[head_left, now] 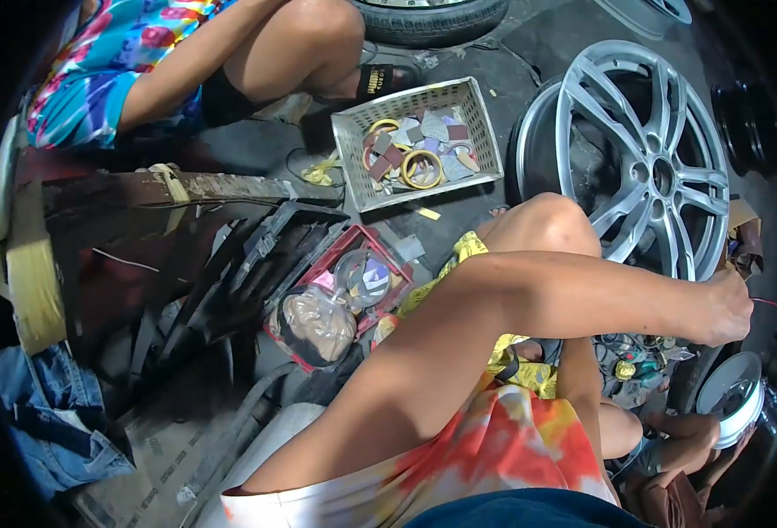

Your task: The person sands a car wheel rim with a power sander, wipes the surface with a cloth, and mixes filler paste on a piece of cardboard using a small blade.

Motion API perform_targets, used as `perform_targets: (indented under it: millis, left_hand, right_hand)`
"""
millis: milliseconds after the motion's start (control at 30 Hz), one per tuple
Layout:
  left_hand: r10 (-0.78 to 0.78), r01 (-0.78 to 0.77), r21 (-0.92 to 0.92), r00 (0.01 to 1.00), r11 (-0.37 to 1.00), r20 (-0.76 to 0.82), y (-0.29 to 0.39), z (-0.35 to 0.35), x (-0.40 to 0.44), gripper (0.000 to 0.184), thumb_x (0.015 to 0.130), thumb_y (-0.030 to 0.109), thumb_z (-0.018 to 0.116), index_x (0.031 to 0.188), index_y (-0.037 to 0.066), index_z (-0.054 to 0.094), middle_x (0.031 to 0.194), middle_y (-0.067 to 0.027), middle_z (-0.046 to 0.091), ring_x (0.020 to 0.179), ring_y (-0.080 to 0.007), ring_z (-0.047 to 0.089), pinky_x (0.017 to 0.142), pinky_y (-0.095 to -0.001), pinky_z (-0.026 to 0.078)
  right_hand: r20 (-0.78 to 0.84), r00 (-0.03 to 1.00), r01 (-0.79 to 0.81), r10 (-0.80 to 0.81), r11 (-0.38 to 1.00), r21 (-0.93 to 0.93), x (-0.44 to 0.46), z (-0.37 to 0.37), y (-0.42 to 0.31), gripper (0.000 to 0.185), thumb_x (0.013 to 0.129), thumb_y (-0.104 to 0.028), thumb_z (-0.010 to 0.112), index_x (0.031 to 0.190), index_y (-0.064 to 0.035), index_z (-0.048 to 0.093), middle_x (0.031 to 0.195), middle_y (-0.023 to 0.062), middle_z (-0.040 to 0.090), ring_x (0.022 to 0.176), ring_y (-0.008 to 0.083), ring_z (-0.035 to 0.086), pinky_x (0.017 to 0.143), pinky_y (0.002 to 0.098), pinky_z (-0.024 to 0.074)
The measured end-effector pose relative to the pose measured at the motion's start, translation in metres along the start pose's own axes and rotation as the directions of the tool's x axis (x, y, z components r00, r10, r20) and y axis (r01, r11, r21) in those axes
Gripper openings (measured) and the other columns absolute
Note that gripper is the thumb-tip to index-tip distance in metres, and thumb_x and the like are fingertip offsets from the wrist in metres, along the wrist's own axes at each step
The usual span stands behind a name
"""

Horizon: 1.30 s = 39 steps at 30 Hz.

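Note:
My left hand (725, 308) is at the end of my outstretched arm on the right. Its fingers are curled closed, and a thin red strand (770, 304) sticks out beside it. Whatever the fingers hold is hidden. Directly above the hand is the lower right edge of a silver multi-spoke wheel rim (661, 176), standing tilted; I cannot tell whether the hand touches it. My right arm (579, 378) passes behind my left forearm, and its hand is out of sight. My bent knee (542, 220) and yellow patterned shorts (516, 361) show behind the forearm.
A perforated grey basket (419, 92) holds tape rolls and sanding pieces. Nearby are a red crate (293, 356) with bagged material and a wooden beam (221, 187). One person sits upper left; another, lower right, is by a small rim (730, 387). A tire (437, 25) lies at top.

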<state>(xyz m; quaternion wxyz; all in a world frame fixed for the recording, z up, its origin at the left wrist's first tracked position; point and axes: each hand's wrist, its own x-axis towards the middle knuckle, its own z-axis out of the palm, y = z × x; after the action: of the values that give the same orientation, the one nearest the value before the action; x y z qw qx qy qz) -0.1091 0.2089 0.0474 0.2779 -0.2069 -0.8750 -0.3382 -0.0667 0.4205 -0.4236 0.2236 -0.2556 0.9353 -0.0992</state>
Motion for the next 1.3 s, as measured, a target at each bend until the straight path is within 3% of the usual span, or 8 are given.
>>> perform_targets:
  millis: [267,467,767,967,1133,1167,1233,1300]
  left_hand:
    - [0.043,-0.052,-0.039,0.977,0.998,-0.209,-0.023,-0.060,-0.022,0.020,0.068,0.024,0.070,0.070,0.005,0.074,0.065,-0.0201,0.066,0.065,-0.0348,0.070,0.058,-0.0471,0.053]
    - [-0.376,0.376,0.004,0.925,0.927,0.057,-0.079,-0.204,-0.117,0.038,0.094,0.036,0.067,0.084,0.001,0.073,0.070,-0.0185,0.068,0.065,-0.0326,0.067,0.066,-0.0429,0.055]
    - [-0.872,0.816,0.318,0.484,0.482,0.079,-0.068,-0.248,-0.375,0.035,0.094,0.033,0.070,0.100,-0.001,0.073,0.089,-0.0235,0.071,0.081,-0.0393,0.068,0.077,-0.0438,0.053]
    - [-0.966,0.925,0.321,0.135,0.203,0.222,-0.017,-0.234,-0.455,0.031,0.092,0.030,0.069,0.096,0.000,0.073,0.094,-0.0290,0.069,0.095,-0.0471,0.066,0.086,-0.0514,0.052]
    - [-0.938,0.889,0.453,-0.210,-0.066,0.275,0.001,-0.198,-0.557,0.036,0.087,0.033,0.075,0.096,-0.002,0.072,0.097,-0.0288,0.070,0.096,-0.0429,0.069,0.086,-0.0487,0.054]
    - [-0.938,0.889,0.452,-0.210,-0.066,0.276,0.002,-0.182,-0.580,0.036,0.087,0.033,0.075,0.096,-0.002,0.072,0.097,-0.0288,0.070,0.096,-0.0429,0.069,0.086,-0.0487,0.054]
    - [-0.910,0.825,0.537,-0.343,-0.175,0.231,0.006,-0.159,-0.614,0.037,0.083,0.030,0.076,0.098,-0.004,0.073,0.107,-0.0288,0.070,0.104,-0.0439,0.068,0.094,-0.0496,0.053]
    - [-0.894,0.833,0.519,-0.365,-0.189,0.261,0.012,-0.145,-0.599,0.037,0.083,0.029,0.075,0.100,-0.004,0.072,0.109,-0.0285,0.070,0.105,-0.0445,0.067,0.094,-0.0480,0.054]
  right_hand:
    - [0.002,0.999,0.038,-0.038,0.999,-0.013,0.006,-0.004,-0.007,0.037,0.093,-0.035,0.061,0.110,-0.0028,0.069,0.096,0.0270,0.071,0.095,0.0471,0.068,0.082,0.0545,0.0526]
    - [-0.011,0.998,0.069,-0.069,0.998,0.006,0.000,-0.004,-0.007,0.038,0.095,-0.036,0.060,0.110,-0.0027,0.069,0.097,0.0270,0.071,0.095,0.0473,0.068,0.082,0.0546,0.0524]
    - [-0.022,0.981,0.193,-0.192,0.979,0.072,-0.039,-0.027,0.053,0.040,0.097,-0.038,0.058,0.110,-0.0026,0.069,0.098,0.0270,0.071,0.095,0.0475,0.068,0.082,0.0549,0.0523]
    - [-0.035,0.963,-0.269,0.268,0.943,-0.197,-0.066,-0.153,-0.020,0.040,0.099,-0.035,0.049,0.106,-0.0008,0.069,0.101,0.0274,0.069,0.097,0.0493,0.065,0.083,0.0552,0.0501]
    - [-0.528,0.822,-0.109,0.213,0.969,0.222,-0.083,-0.217,0.059,0.036,0.108,-0.029,0.049,0.106,0.0028,0.067,0.082,0.0171,0.067,0.069,0.0288,0.059,0.069,0.0407,0.0514]
    - [-0.625,0.774,-0.154,0.104,0.988,-0.026,-0.095,-0.245,0.044,0.037,0.108,-0.031,0.051,0.111,0.0024,0.066,0.081,0.0133,0.063,0.072,0.0228,0.061,0.071,0.0380,0.0520]
    - [-0.543,0.733,-0.073,0.410,0.841,0.536,-0.108,-0.291,0.016,0.040,0.105,-0.037,0.053,0.115,-0.0004,0.067,0.081,0.0059,0.060,0.082,0.0165,0.061,0.080,0.0347,0.0506]
    - [-0.510,0.692,-0.111,0.512,0.773,0.625,-0.129,-0.340,-0.071,0.041,0.105,-0.039,0.053,0.113,-0.0011,0.068,0.090,0.0049,0.065,0.086,0.0145,0.061,0.079,0.0294,0.0492]
